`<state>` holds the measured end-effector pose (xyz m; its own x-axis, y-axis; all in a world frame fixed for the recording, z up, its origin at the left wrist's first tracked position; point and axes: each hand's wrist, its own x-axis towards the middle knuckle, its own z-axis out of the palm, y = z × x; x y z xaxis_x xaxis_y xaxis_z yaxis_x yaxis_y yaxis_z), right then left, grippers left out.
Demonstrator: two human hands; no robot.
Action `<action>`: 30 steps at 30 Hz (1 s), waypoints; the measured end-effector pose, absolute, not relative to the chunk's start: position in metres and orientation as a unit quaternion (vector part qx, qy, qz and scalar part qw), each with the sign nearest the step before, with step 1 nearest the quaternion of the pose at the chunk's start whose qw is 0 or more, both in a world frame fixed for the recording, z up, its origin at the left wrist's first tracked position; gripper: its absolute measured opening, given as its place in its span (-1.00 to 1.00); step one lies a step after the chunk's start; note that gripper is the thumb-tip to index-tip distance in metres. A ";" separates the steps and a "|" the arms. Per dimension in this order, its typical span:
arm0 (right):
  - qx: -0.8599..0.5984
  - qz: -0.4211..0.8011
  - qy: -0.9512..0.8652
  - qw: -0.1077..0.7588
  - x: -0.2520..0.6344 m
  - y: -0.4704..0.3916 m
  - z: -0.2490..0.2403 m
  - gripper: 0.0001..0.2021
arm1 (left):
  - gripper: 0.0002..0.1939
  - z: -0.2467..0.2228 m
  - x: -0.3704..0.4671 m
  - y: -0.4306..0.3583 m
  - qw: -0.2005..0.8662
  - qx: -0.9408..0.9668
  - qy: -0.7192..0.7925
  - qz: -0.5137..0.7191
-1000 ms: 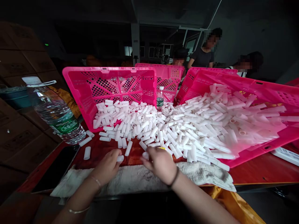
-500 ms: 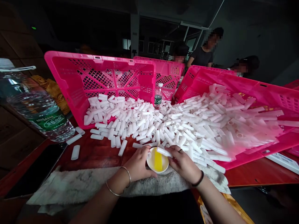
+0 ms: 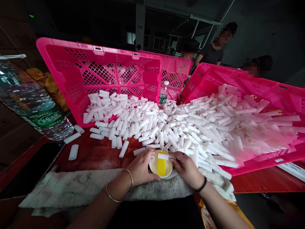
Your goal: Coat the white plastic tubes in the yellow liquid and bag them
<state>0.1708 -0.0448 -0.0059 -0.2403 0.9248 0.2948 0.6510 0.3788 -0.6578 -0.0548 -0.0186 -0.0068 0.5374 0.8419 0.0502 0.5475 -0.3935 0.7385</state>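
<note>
A small white bowl [image 3: 169, 170] stands between my hands on a cloth, with a yellow strip [image 3: 161, 167] and a thin stick [image 3: 162, 148] in it. My right hand [image 3: 186, 167] is closed on a white tube [image 3: 164, 156], held level over the bowl with its end above the yellow strip. At the bowl's left side, my left hand [image 3: 143, 165] is curled round another white tube [image 3: 152, 158], of which only the round end shows. The left thumb lies along the bowl's near edge. Many loose white tubes [image 3: 152, 130] lie heaped just beyond.
Pink crates [image 3: 100, 52] lie on their sides behind the heap, tubes spilling from them. A small bottle [image 3: 163, 95] stands among the tubes. On the left are a large water bottle [image 3: 45, 108] and a dark phone-like slab [image 3: 30, 171]. A grey cloth [image 3: 78, 187] lines the near edge. Other people are behind.
The tube in my right hand has turned from slanting to nearly level and moved slightly left over the yellow strip. My left hand stays at the bowl. The camera view has shifted slightly.
</note>
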 end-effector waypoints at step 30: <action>-0.496 0.229 -0.744 0.385 0.166 -0.052 -0.011 -0.77 | -0.13 -0.006 -0.057 -0.021 0.323 0.814 0.423 0.230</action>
